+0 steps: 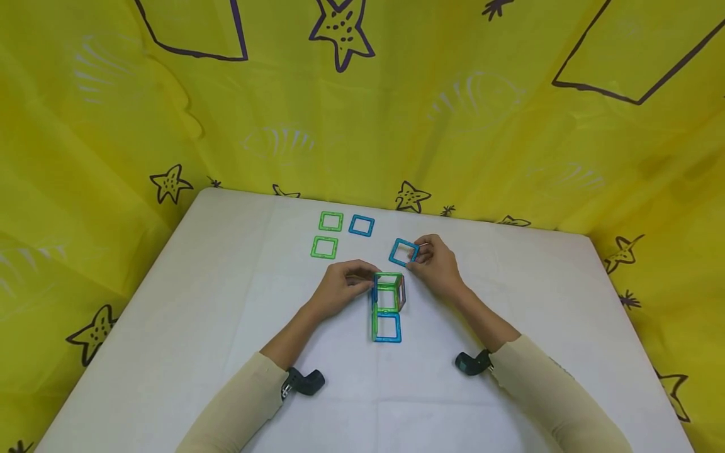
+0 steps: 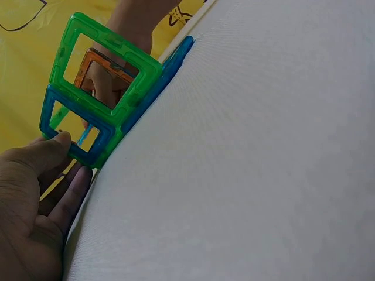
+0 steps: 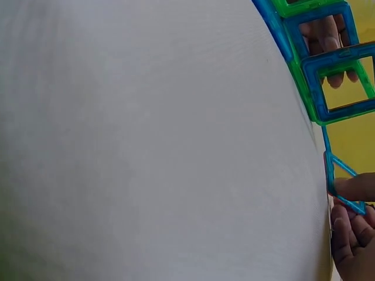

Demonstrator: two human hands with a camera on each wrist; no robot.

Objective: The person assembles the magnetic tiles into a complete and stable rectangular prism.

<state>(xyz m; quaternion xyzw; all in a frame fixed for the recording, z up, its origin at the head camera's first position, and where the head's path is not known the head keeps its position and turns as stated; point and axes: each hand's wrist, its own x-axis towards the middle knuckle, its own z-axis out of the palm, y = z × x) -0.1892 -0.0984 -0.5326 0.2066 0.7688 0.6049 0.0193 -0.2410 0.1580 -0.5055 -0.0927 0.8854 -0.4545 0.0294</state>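
Note:
Near the middle of the table stands a small structure of square magnetic tiles (image 1: 387, 312), with green, blue and orange-brown frames. My left hand (image 1: 342, 288) holds its left side, the thumb lying on a blue tile (image 2: 105, 140) in the left wrist view. Just beyond the structure, my right hand (image 1: 438, 267) pinches a blue square magnetic tile (image 1: 399, 260) by its right edge, apart from the structure. In the right wrist view this blue tile (image 3: 330, 175) is seen at a slant between thumb and fingers. A flat blue tile (image 1: 388, 341) extends from the structure toward me.
Two green square tiles (image 1: 321, 256) (image 1: 331, 229) and one blue square tile (image 1: 360, 234) lie flat behind my left hand. The white-covered table (image 1: 187, 302) meets a yellow patterned curtain (image 1: 362, 157) at its back and sides.

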